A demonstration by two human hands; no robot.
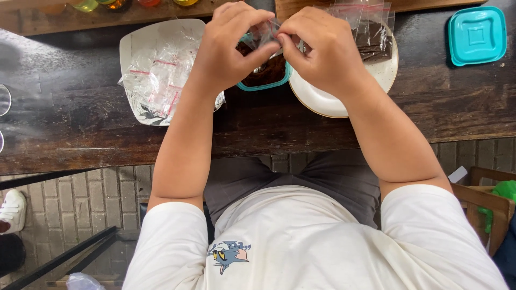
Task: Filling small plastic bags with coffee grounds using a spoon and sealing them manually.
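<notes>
Clear plastic bag pinched between your hands.
Your left hand and right hand grip its top edge above the teal tub of dark contents on the dark wooden desk.

Left hand and right hand raised together, fingertips pinched, forearms converging.
</notes>
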